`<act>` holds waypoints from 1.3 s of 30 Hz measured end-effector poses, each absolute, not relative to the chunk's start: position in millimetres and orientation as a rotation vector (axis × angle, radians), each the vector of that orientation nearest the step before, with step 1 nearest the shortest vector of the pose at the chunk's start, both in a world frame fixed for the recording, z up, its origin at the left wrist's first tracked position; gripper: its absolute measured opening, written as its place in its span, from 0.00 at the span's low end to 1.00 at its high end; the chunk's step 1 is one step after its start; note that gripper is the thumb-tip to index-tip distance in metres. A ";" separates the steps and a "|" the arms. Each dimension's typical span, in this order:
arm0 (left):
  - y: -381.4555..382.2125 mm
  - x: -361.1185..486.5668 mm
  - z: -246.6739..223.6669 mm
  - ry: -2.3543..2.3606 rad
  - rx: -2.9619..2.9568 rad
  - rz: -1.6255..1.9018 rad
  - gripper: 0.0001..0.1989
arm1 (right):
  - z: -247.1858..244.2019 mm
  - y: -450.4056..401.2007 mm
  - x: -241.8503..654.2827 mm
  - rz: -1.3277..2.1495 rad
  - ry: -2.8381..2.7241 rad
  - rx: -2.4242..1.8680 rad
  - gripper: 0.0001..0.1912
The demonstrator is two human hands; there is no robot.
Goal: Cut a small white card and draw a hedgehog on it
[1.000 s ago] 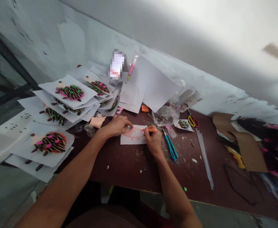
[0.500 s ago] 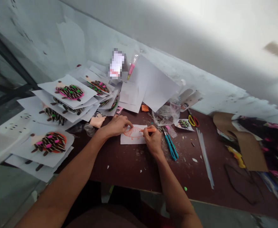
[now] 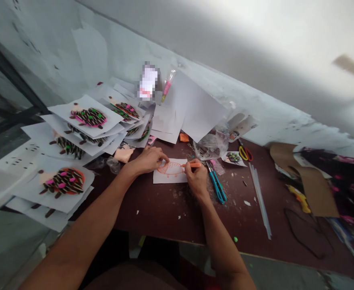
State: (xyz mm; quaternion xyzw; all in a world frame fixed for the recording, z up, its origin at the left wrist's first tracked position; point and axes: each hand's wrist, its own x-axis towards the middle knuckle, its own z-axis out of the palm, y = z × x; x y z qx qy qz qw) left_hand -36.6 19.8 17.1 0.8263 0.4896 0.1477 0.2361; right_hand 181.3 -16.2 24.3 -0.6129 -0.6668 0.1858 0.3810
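Note:
A small sheet of white paper [image 3: 167,179] lies on the dark red table, with an orange outline of a rounded, hatched body and short legs drawn on it. My right hand [image 3: 197,180] is closed round an orange marker pen [image 3: 193,165], whose tip meets the drawing's right side. At the paper's upper left rests my left hand [image 3: 149,159], its fingers stretched out and a fingertip touching the sheet. Just right of my right hand are teal-handled scissors [image 3: 218,187].
Stacked sheets with clay hedgehogs [image 3: 89,117] fill the left side. Behind lie plastic bags [image 3: 210,143] and orange clay [image 3: 184,137]. To the right are red-and-yellow scissors [image 3: 245,153], clear glue sticks [image 3: 259,201], a yellow glue gun [image 3: 300,198] and brown card [image 3: 318,193].
My right hand with the marker has shifted slightly to the right, toward the paper's right edge. My left hand stays in place on the sheet.

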 end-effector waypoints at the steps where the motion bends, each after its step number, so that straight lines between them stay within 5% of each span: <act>1: 19.7 -36.3 17.4 1.349 2.265 0.398 0.21 | 23.9 -16.2 181.1 0.474 -1.707 -1.563 0.14; 22: 19.9 -36.2 18.1 1.362 2.266 0.374 0.21 | 26.4 -16.8 180.9 0.502 -1.707 -1.598 0.14; 39: 20.5 -35.7 13.9 1.397 2.277 0.443 0.17 | 30.7 -15.4 175.9 1.157 -1.177 -1.314 0.13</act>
